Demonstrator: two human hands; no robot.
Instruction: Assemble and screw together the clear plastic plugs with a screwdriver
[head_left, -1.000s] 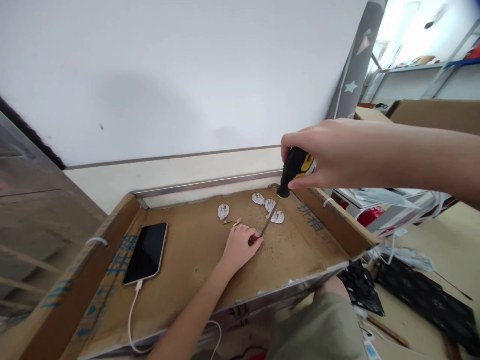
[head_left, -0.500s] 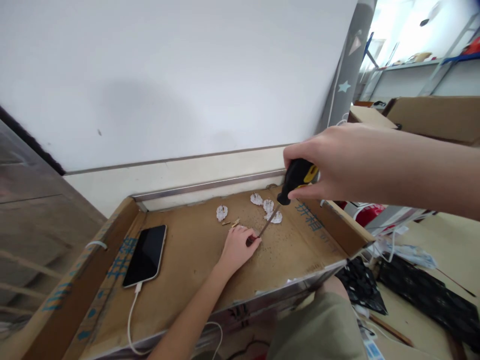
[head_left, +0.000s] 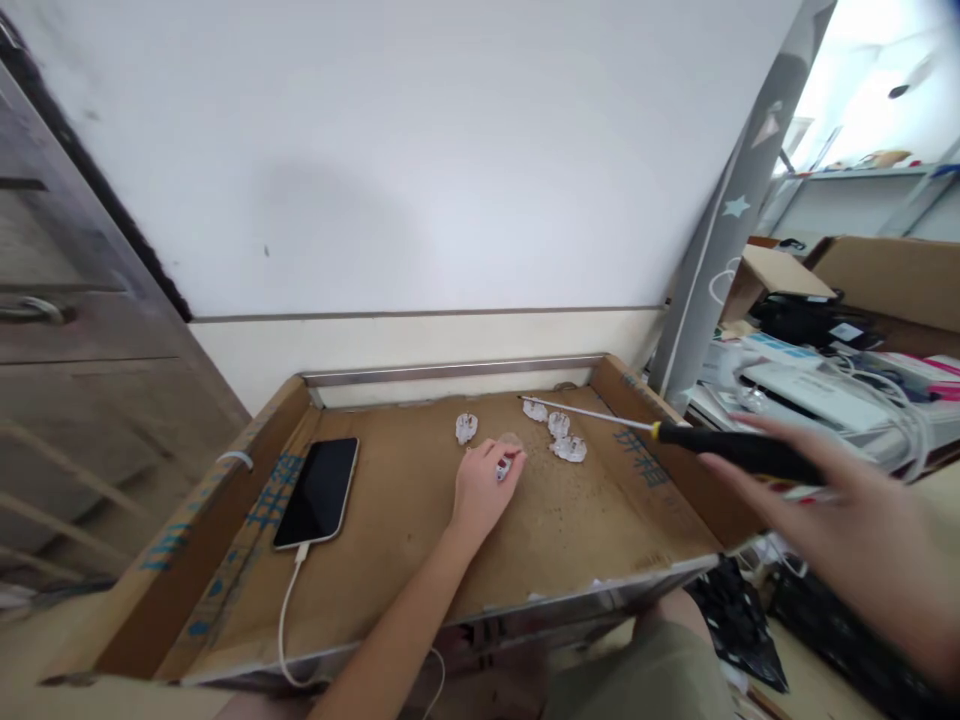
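My left hand [head_left: 484, 485] rests on the cardboard work surface [head_left: 420, 530] with its fingers closed on a small clear plug part [head_left: 504, 466] with a red spot. My right hand [head_left: 840, 520] is low at the right, blurred, gripping the black-and-yellow handle of a screwdriver [head_left: 720, 450]. The screwdriver's shaft lies nearly level, pointing left over the tray's right edge, its tip above the clear plug pieces [head_left: 559, 432]. One more clear plug piece [head_left: 466, 428] lies just beyond my left hand.
A black phone [head_left: 318, 491] on a white cable lies at the tray's left. Raised cardboard flaps border the tray [head_left: 247, 470]. A grey post [head_left: 720, 240] stands at the right, with boxes, cables and papers [head_left: 817, 390] behind it. A wooden cabinet [head_left: 67, 360] is at the left.
My right hand pulled the screwdriver off the part and swung it down to the right, the shaft now nearly level. My left hand kept the part. The view shifted.
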